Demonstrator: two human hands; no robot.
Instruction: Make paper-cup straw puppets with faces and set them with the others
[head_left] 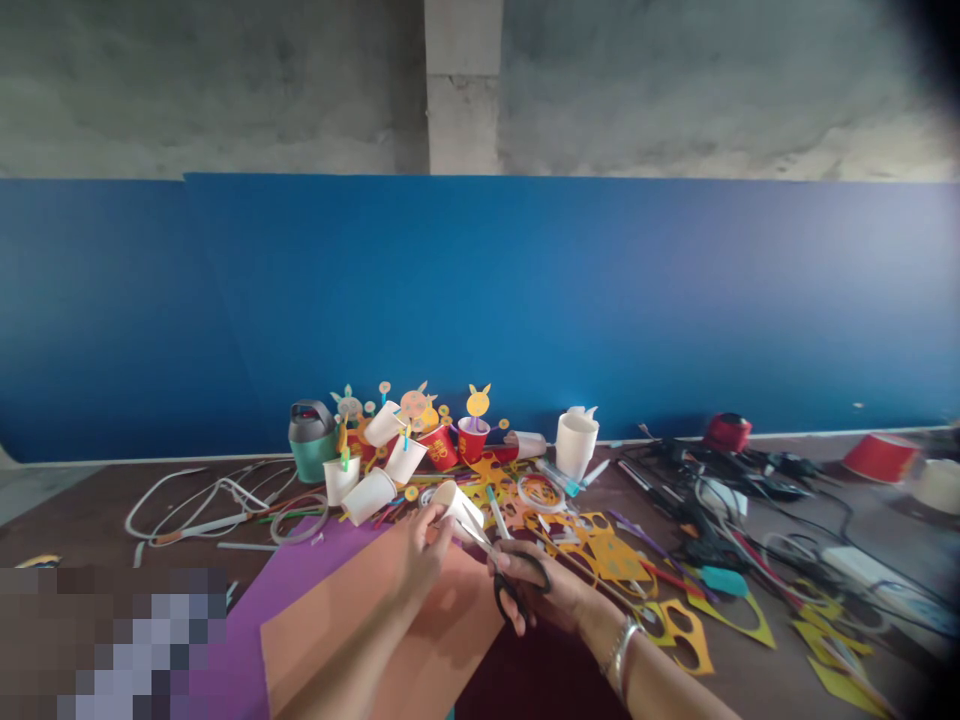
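Observation:
A white paper cup (454, 497) is tipped over in my left hand (426, 552), whose fingers grip it near its rim. My right hand (551, 580) has its fingers through the black handles of a pair of scissors (509, 606). The scissor blades are parted and reach the cup's edge; whether they have cut into it cannot be made out. Beneath both hands lies a sheet of orange paper (337, 625), overlapping a purple sheet (229, 640).
Behind the hands stand several white and red cups (472, 440) with paper animal heads. Yellow paper scraps (619, 555) spread rightward, near tangled cables (727, 510) and a power strip (877, 580). A green-grey container (313, 445) stands back left. A blue partition (480, 300) borders the table.

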